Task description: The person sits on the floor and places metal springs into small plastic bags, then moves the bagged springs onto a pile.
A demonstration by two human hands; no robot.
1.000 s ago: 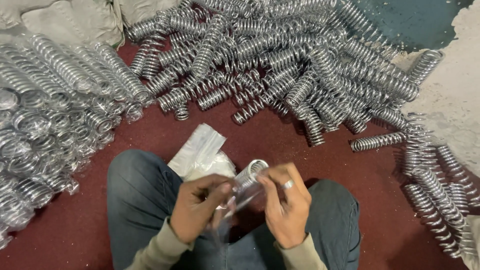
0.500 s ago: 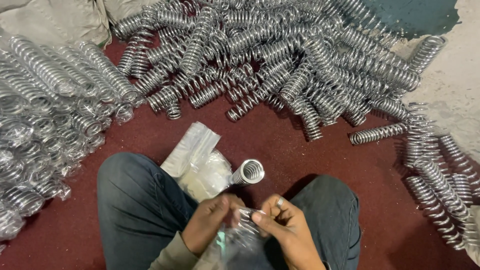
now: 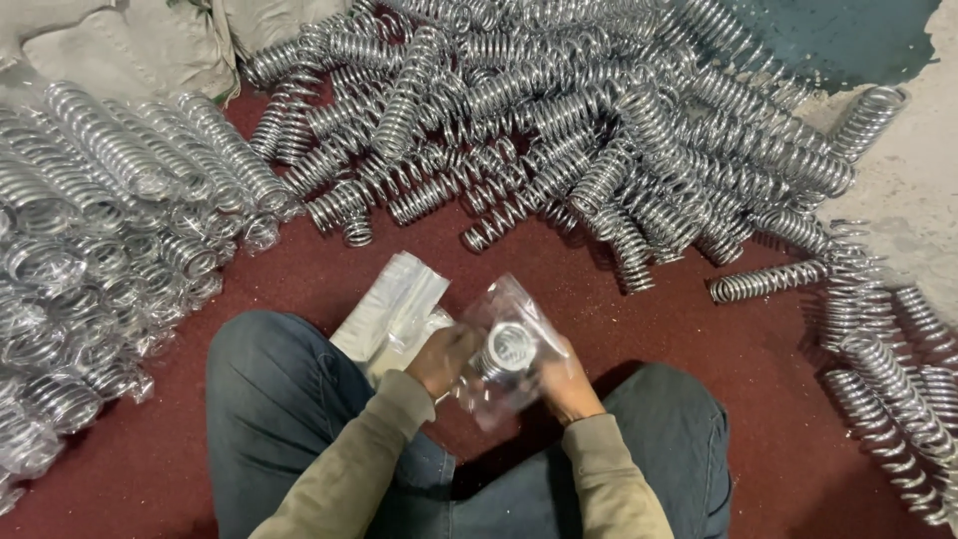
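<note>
both hands [image 3: 504, 364] have raised one spring [image 3: 507, 349] inside one clear bag [image 3: 519, 304].

This looks like a small workshop or packing room for metal parts. A great heap of bare coil springs [image 3: 599, 130] covers the dark red floor [image 3: 619, 329], which serves as the work surface (the person sits on it cross-legged). At the left lie rows of springs already wrapped in clear plastic [image 3: 90, 260], with a stack of clear bags [image 3: 394, 309] near the knee. Rough sacking [image 3: 110, 45] lies beyond.
</note>
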